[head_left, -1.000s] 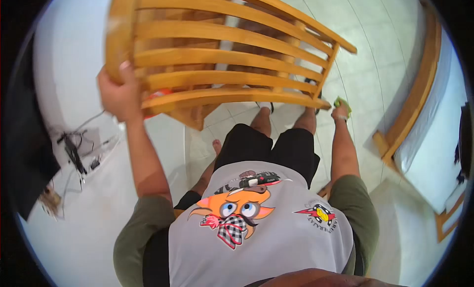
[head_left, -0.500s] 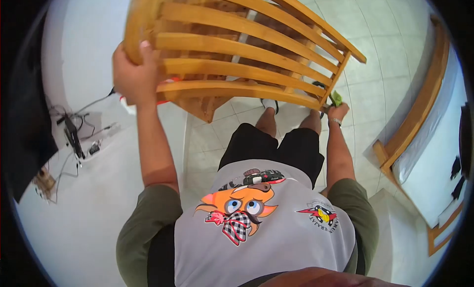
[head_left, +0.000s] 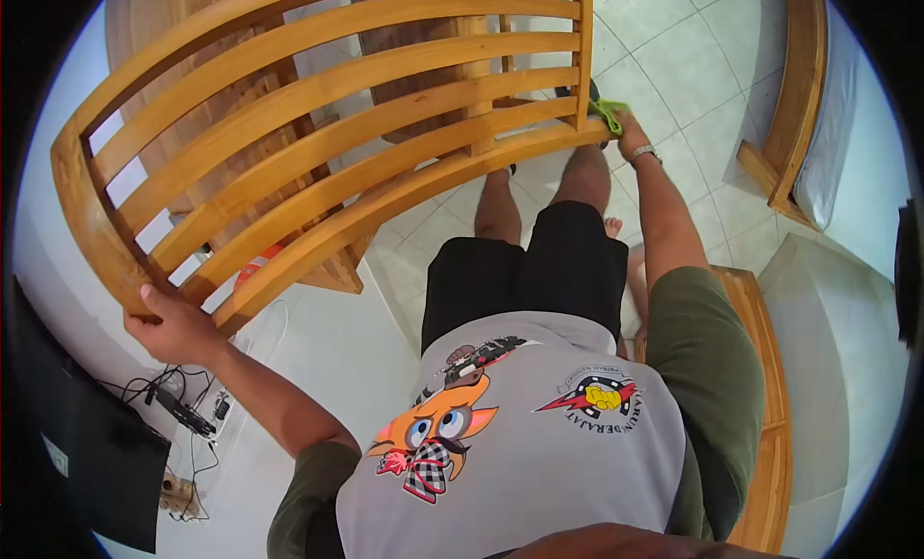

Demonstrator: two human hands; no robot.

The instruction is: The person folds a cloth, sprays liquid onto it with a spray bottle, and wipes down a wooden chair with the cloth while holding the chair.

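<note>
A slatted wooden frame [head_left: 346,126] with a curved outline spans the upper left and centre, its long slats running from lower left to upper right. My left hand [head_left: 178,326] is wrapped round its thick lower left corner, thumb on top. At the frame's right end, my right hand [head_left: 630,136] is closed on a green cloth [head_left: 606,114], close against the end of the lower rail. How firmly that hand grips the rail cannot be told. A red and white item [head_left: 258,266] shows partly behind the slats.
Black cables and a power strip [head_left: 183,413] lie at the left near a dark screen [head_left: 87,444]. Another wooden frame piece [head_left: 794,107] with a wrapped mattress [head_left: 830,136] stands at the right. Wooden furniture [head_left: 760,367] is beside my right arm. A bare foot [head_left: 613,228] shows behind my leg.
The wooden frame has swung, its left end coming down and left with my left hand. My right hand has moved up and left with the cloth, to the frame's right end.
</note>
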